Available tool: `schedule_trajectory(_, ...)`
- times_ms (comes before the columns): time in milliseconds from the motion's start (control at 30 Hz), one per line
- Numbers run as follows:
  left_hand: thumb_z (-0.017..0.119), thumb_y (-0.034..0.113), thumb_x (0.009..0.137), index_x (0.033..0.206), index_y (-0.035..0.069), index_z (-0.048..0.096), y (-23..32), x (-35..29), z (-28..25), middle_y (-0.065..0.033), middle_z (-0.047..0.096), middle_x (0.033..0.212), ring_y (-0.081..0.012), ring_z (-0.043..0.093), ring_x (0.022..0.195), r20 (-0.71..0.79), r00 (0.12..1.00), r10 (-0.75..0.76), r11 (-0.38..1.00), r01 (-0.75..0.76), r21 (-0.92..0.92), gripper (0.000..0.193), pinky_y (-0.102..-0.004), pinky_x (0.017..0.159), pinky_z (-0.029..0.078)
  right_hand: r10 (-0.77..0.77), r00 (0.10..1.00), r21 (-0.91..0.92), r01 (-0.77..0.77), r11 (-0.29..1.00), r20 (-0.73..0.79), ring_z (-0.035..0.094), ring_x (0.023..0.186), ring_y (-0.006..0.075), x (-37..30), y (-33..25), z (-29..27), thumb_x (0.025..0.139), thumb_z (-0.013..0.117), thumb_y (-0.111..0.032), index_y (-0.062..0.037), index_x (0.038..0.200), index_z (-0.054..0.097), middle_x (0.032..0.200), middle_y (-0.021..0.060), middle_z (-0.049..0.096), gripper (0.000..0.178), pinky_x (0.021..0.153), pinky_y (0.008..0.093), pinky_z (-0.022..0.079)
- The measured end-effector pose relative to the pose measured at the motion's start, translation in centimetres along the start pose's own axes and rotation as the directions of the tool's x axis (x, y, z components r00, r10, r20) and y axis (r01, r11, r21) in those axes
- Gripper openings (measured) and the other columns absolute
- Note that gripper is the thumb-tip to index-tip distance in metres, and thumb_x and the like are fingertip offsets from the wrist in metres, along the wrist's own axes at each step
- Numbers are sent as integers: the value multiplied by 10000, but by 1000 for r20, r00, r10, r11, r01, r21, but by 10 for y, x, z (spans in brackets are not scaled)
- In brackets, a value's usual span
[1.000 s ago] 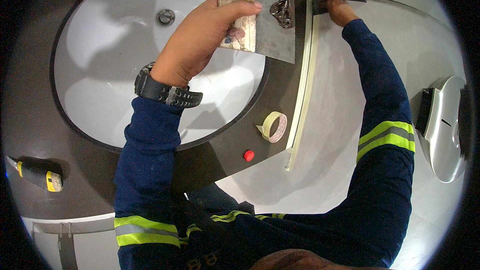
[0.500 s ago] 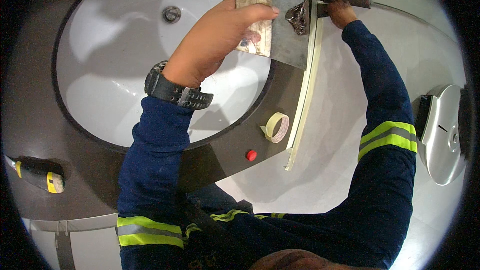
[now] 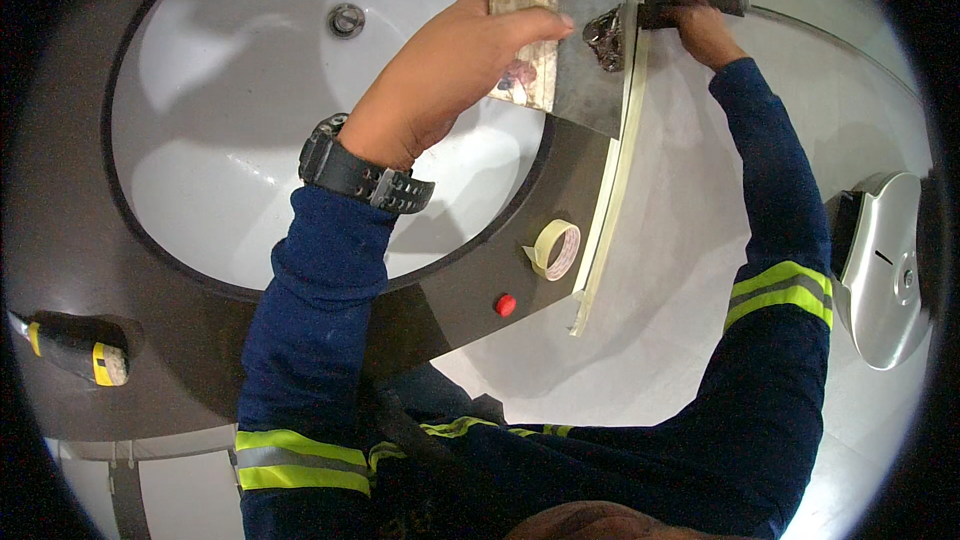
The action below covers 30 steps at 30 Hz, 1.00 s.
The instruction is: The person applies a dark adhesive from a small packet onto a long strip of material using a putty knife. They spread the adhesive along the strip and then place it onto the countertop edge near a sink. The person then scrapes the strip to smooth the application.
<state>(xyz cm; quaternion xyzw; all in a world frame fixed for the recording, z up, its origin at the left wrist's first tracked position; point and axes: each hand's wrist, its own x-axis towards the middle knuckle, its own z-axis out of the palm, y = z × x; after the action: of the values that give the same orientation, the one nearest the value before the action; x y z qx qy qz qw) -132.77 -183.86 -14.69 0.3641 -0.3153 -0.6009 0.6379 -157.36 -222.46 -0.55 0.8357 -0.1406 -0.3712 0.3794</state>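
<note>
While the left hand (image 3: 440, 70) holds a scraper plate (image 3: 585, 95) at the upper middle of the frame, its thumb lies flat on the top face, and the other fingers are hidden beneath. The plate has a pale, stained grip part and a grey metal part, which carries a lump of dark, glossy paste (image 3: 604, 40). Its right edge is just beside or over a strip of pale tape (image 3: 607, 210); I cannot tell if they touch. The right hand (image 3: 707, 33) is at the upper right, with its fingers bent at a dark edge; these are too dark, so I cannot tell how far they are closed or what they grip. Under the left hand, the white sink (image 3: 200, 190) fills the upper left. On the dark worktop (image 3: 60, 210) lie a tape roll (image 3: 543, 245) and a red cap (image 3: 505, 305), right of the lower middle, and a black and yellow knife (image 3: 75, 352) at the lower left.
</note>
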Motion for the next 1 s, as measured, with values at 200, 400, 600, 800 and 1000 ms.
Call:
schedule_trajectory(200, 604, 38, 932, 1305, 107, 682, 0, 3, 2, -149, 629, 1274, -247, 640, 1124, -79, 994, -77, 997, 77, -5, 387, -317, 933, 520, 276, 935, 505, -131, 853, -222, 618, 1179, 389, -76, -34, -88, 920, 642, -78, -144, 1299, 688, 1365, 189, 625, 388, 1029, 428, 511)
schedule_trajectory(400, 661, 278, 959, 1223, 12, 691, -7, 6, 6, -106, 683, 1162, -184, 657, 1035, -109, 992, -65, 990, 51, -129, 377, -269, 866, 513, 252, 921, 755, 64, 653, -297, 568, 1286, 335, -132, -113, -193, 880, 645, 69, -173, 1332, 683, 1422, 138, 584, 514, 1086, 415, 485)
schedule_trajectory(600, 756, 382, 882, 1229, -21, 641, -10, 5, 6, -61, 700, 1085, -122, 645, 923, -133, 990, -45, 992, 29, -125, 544, -255, 820, 497, 84, 932, 577, 146, 803, -353, 556, 1280, 357, -134, -128, -234, 832, 684, 52, -201, 1319, 696, 1434, 138, 569, 548, 1074, 434, 492)
schedule_trajectory(800, 697, 352, 920, 1077, -37, 696, -20, 12, 12, -53, 695, 893, -131, 592, 762, -147, 989, 22, 999, -27, -31, 420, -285, 708, 479, 17, 935, 487, 168, 857, -354, 562, 1251, 380, -127, -132, -219, 830, 681, 35, -182, 1301, 699, 1402, 170, 587, 518, 1067, 453, 489)
schedule_trajectory(1000, 722, 357, 918, 1189, 26, 682, -14, 6, 4, -56, 688, 1079, -140, 657, 949, -170, 985, 4, 997, -16, -72, 430, -274, 838, 510, 9, 958, 356, 98, 929, -286, 596, 1177, 408, -101, -54, -112, 852, 625, 29, -115, 1288, 691, 1299, 199, 632, 464, 1040, 456, 504)
